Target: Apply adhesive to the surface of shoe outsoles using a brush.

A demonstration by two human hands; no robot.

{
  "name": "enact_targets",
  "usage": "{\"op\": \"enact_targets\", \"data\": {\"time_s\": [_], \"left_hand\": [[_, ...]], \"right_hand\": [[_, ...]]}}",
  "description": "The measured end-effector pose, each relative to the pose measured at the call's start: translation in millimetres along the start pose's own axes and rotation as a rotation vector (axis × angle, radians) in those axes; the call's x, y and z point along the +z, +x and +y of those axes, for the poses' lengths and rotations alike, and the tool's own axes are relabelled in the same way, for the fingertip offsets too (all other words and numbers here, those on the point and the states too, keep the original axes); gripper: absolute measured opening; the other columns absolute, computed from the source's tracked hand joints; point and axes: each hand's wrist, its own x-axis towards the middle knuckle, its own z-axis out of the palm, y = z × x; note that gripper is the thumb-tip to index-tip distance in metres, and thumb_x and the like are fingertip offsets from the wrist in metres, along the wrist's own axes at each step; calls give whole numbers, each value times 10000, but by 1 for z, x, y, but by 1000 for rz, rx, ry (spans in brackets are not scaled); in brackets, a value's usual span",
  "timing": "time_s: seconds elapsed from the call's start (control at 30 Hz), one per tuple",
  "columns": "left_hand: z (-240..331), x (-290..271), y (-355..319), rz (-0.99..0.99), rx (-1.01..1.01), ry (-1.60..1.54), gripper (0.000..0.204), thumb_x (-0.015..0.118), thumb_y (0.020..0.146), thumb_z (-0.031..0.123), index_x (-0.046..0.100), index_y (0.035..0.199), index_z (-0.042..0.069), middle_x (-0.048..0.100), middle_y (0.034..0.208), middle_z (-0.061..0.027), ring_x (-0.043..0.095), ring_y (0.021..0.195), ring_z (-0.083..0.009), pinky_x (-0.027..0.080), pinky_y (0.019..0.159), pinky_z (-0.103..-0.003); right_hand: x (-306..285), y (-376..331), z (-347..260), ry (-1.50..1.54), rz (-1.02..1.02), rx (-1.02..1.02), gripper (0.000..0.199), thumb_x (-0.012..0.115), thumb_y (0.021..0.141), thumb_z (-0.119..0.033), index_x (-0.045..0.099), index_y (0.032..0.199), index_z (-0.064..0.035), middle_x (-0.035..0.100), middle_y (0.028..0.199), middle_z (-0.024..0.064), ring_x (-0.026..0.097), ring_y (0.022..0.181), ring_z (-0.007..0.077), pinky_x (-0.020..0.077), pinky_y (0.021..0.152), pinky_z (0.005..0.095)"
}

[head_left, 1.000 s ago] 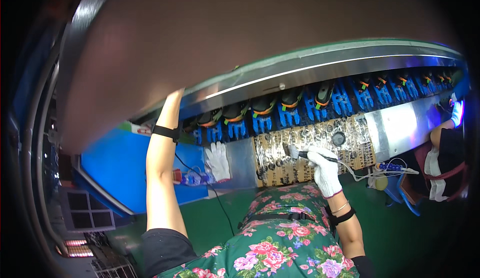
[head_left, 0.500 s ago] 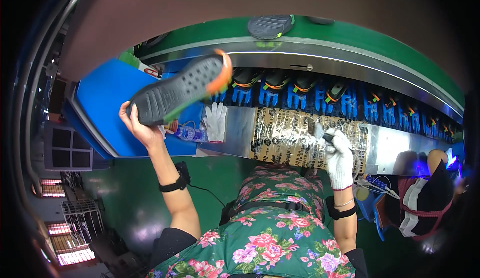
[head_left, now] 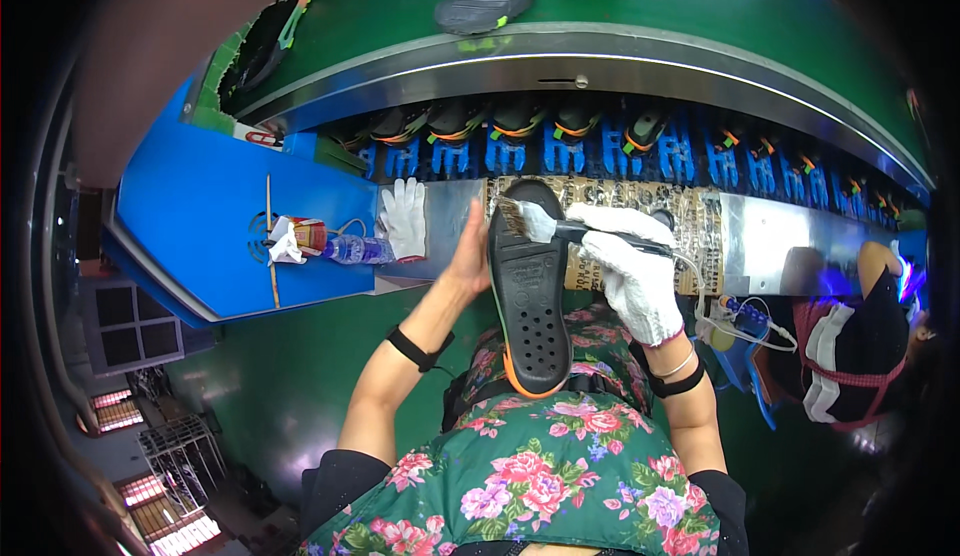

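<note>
My bare left hand (head_left: pixel 468 256) grips the left edge of a black shoe sole (head_left: pixel 528 291) with a row of holes and an orange tip. The sole stands lengthwise in front of my apron, orange tip toward me. My right hand (head_left: pixel 635 276), in a white knitted glove, is closed round the dark handle of a brush (head_left: pixel 540 223). The brush's brown bristles lie over the far part of the sole, seemingly touching it. My left fingers are mostly hidden behind the sole.
Beyond a cardboard-covered ledge (head_left: pixel 690 211) stands a row of blue holders (head_left: pixel 565 153) with shoe parts. A green belt (head_left: pixel 680 6) carries more soles. At left, a blue panel (head_left: pixel 180 211) bears a bottle (head_left: pixel 352 248) near a white glove (head_left: pixel 404 218). A person (head_left: pixel 850 356) sits at right.
The sole has come from the upper left to in front of my body and turned orange tip toward me. The brush has moved left and now lies over the sole.
</note>
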Motion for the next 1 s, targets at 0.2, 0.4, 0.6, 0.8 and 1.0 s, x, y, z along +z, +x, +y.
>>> {"op": "enact_targets", "data": {"time_s": [0.2,0.4,0.6,0.8,1.0], "left_hand": [[-54,28,-44,-341,-220,-328,1354,199,727,1042,377,1548,-20,553,1412,-319,568,1282,-504,461,1095,-591],[-40,40,-19,-621,-114,-422,1266,207,738,1036,420,1541,80,605,1368,-232,623,1238,-381,481,1074,-559],[-31,97,-23,-47,71,-253,1051,267,879,921,396,1572,142,505,1535,-109,509,1374,-325,390,1162,-527],[-54,106,-20,-94,118,-191,1050,190,910,899,397,1568,107,525,1511,-103,512,1384,-290,395,1176,-455],[-60,80,-16,-481,76,-580,1065,195,882,927,401,1560,131,535,1491,-110,537,1354,-302,404,1167,-486]], "right_hand": [[-8,-5,-1,-178,38,-102,311,698,849,90,728,1153,34,739,1183,179,716,1025,206,572,884,296],[8,-5,-15,-415,86,-80,174,709,836,82,781,982,20,775,1052,152,735,911,207,590,816,318],[8,13,-25,-999,-34,-920,201,792,784,34,783,979,-18,779,1011,149,740,874,255,581,780,347],[1,8,-26,-1275,21,-1049,409,777,770,-42,762,1177,-75,752,1163,125,711,989,299,556,848,387],[-6,-16,-12,-917,-225,-766,407,760,781,-67,754,1188,-64,740,1198,144,705,1031,323,552,878,393]]}}
